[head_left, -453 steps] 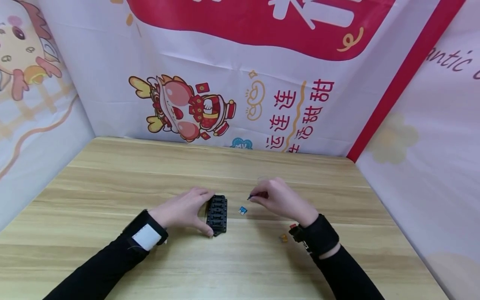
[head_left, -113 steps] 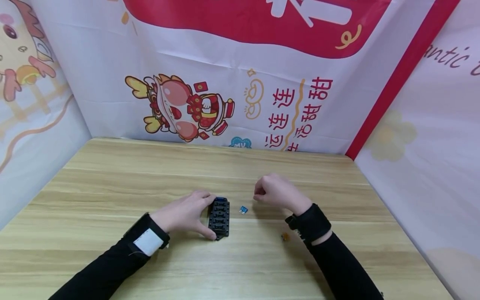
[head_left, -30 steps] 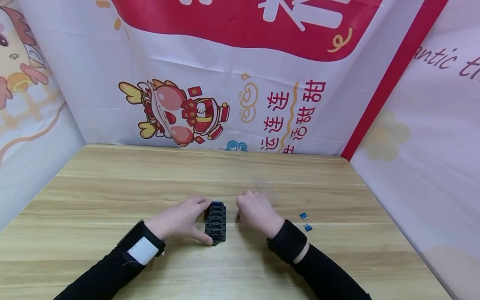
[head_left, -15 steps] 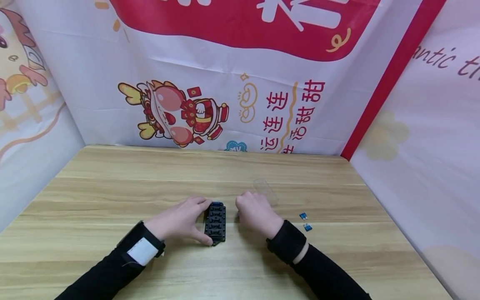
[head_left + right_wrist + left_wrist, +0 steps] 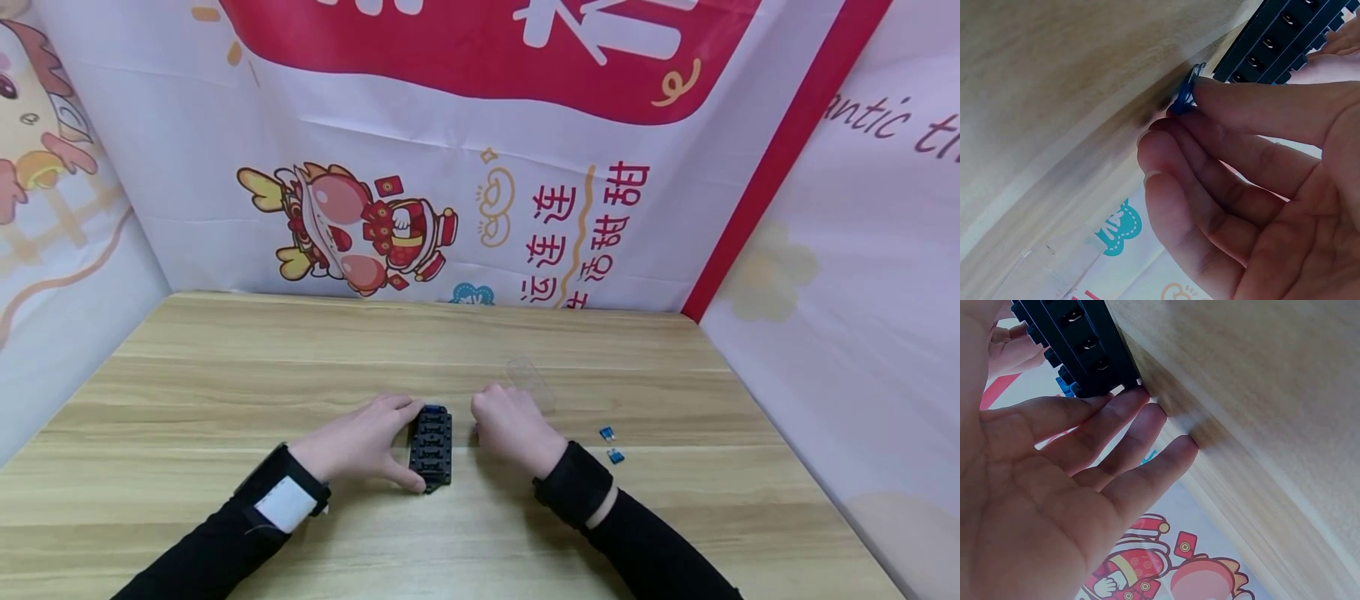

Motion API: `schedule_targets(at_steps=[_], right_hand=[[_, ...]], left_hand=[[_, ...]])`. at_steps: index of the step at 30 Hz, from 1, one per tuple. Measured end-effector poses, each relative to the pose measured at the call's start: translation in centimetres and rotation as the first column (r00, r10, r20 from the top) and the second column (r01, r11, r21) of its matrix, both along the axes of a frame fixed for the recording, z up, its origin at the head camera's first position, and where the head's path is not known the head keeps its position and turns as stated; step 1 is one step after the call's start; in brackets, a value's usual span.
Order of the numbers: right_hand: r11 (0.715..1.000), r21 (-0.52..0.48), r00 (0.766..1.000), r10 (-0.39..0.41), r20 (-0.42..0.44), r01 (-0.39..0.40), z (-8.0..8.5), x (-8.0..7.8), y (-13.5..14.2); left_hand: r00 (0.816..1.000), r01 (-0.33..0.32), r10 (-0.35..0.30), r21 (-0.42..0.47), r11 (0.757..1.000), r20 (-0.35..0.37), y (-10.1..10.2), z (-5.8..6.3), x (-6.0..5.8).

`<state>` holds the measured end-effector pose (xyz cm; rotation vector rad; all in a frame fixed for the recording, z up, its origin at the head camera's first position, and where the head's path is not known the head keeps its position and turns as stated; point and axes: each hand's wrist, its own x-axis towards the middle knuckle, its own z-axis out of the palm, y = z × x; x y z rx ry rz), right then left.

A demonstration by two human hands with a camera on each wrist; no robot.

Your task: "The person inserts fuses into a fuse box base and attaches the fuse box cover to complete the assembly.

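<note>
My left hand (image 5: 367, 442) holds a black fuse box (image 5: 431, 446) flat on the table, thumb at its near end and fingertips at its far end. A blue fuse (image 5: 433, 408) sits in the farthest slot of the box; the other slots in view show none. Just right of the box, my right hand (image 5: 517, 429) is low over the table. Its thumb and forefinger pinch a blue blade fuse (image 5: 1184, 97), close to the tabletop in the right wrist view. In the head view the knuckles mostly hide this fuse.
Two loose blue blade fuses (image 5: 615, 456) lie on the wooden table (image 5: 300, 358) to the right of my right wrist. A clear plastic cover (image 5: 531, 382) lies just beyond that hand. Printed cloth walls (image 5: 420, 117) stand behind and at both sides.
Since 15 seconds ago, a blue fuse has come into the far slot. My right hand has moved nearer the box, and two blue fuses now show at right. The last second shows hardly any motion.
</note>
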<state>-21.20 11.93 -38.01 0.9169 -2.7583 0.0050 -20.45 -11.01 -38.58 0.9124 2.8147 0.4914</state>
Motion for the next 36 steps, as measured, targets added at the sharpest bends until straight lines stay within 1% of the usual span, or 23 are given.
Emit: schedule_targets(at_steps=[12,20,28,36], right_hand=[[1.0,0.015,0.999,-0.02,0.037,0.019,-0.03,0.02,-0.16],[0.999,0.002,0.992,-0.033,0.123,0.033,0.09,-0.18,0.0],[1.0,-0.008,0.988,-0.029,0.154,0.03,0.15,-0.24,0.17],[0.999,-0.02,0.976,-0.034,0.214,0.039,0.36,-0.5,0.34]], left_hand=[[1.0,-0.01,0.01,-0.009,1.0,0.005,-0.03,0.0,0.11],[1.0,-0.013,0.013,-0.007,1.0,0.015,0.01,-0.04,0.03],[1.0,-0.008,0.008,-0.011,1.0,0.006,0.02,-0.06,0.04],[1.0,-0.007,0.007,-0.009,1.0,0.009,-0.02,0.0,0.01]])
